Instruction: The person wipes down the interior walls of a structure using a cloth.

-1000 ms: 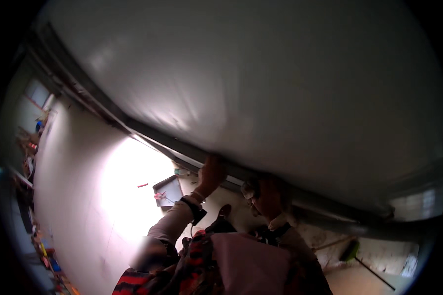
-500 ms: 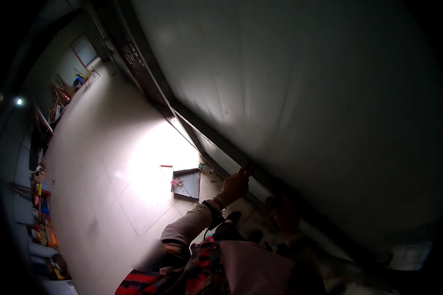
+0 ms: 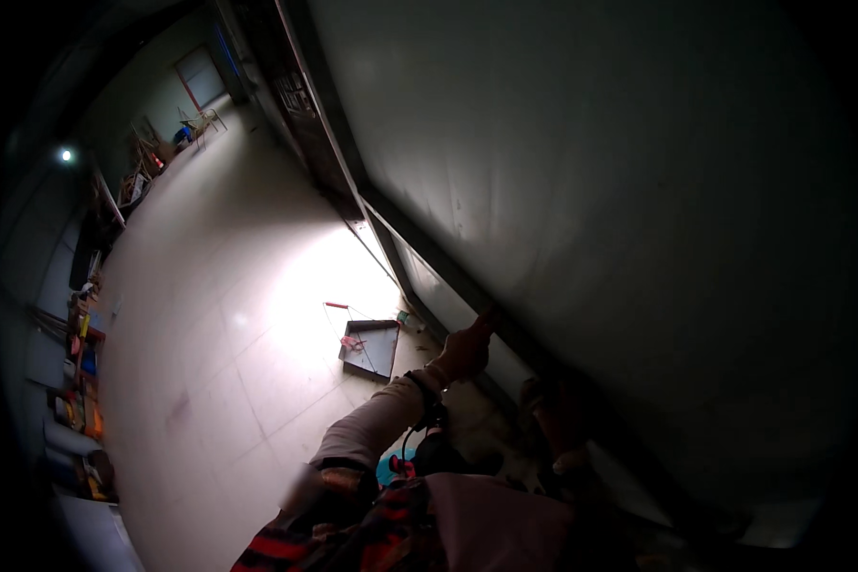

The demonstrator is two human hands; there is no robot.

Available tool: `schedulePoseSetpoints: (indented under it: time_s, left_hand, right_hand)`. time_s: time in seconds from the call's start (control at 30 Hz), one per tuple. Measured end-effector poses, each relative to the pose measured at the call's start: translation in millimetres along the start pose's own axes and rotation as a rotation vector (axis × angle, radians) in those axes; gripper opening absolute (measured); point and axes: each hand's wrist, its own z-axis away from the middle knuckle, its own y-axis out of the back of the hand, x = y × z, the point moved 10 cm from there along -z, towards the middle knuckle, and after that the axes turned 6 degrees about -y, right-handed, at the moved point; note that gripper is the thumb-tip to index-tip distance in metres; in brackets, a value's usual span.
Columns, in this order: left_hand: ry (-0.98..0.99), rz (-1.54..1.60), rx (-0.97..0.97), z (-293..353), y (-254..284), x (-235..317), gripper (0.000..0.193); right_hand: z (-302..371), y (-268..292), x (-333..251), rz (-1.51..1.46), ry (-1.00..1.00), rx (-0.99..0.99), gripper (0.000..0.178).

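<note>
My left hand (image 3: 465,353) reaches up to the dark rail (image 3: 439,270) along the bottom of a large pale panel (image 3: 582,191). Its fingers look curled against the rail's edge. Lower right, in deep shadow, my right hand (image 3: 560,419) is close to the same rail. Its fingers are too dark to make out, and so is a dark shape beside them. On the floor left of my left hand lies a square metal dustpan (image 3: 379,355) with a thin wire handle and a red grip (image 3: 336,305). Something pinkish (image 3: 353,343) is in the pan.
A small greenish object (image 3: 404,317) lies by the dustpan. Strong light falls on the pale tiled floor (image 3: 210,343). Mixed goods and tools (image 3: 86,353) line the far left side. A chair-like frame (image 3: 198,124) stands near a door (image 3: 200,78) at the back.
The whole view has shifted, so the floor and dustpan appear farther right. My left hand's fingers, stretched toward the rail before, now look more curled. My right hand stays near the rail.
</note>
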Motion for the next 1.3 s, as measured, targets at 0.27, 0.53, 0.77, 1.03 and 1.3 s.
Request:
schedulePoseSetpoints:
  time_s: [0.27, 0.53, 0.77, 1.03, 1.3]
  left_hand:
    - [0.029, 0.102, 0.03, 2.7, -8.0, -8.8, 0.062]
    - [-0.077, 0.062, 0.057, 50.5, -4.6, -17.5, 0.051]
    - [0.382, 0.168, 0.088, 188.8, 32.3, -113.5, 0.021]
    - [0.78, 0.15, 0.142, 342.4, 26.4, -192.0, 0.03]
    - [1.023, 0.125, 0.236, 434.5, 5.6, -181.1, 0.032]
  right_hand:
    - [-2.8, -7.1, 0.3, -0.025, 0.056, 0.099, 0.049]
    - [0.3, -29.1, 17.9, 0.117, 0.018, 0.032, 0.048]
    - [-12.0, -31.8, 17.8, -0.096, -0.009, -0.016, 0.057]
    - [-14.9, -33.2, 19.1, 0.042, 0.016, -0.014, 0.064]
    - [-20.1, -51.6, 34.6, 0.14, 0.015, -0.175, 0.066]
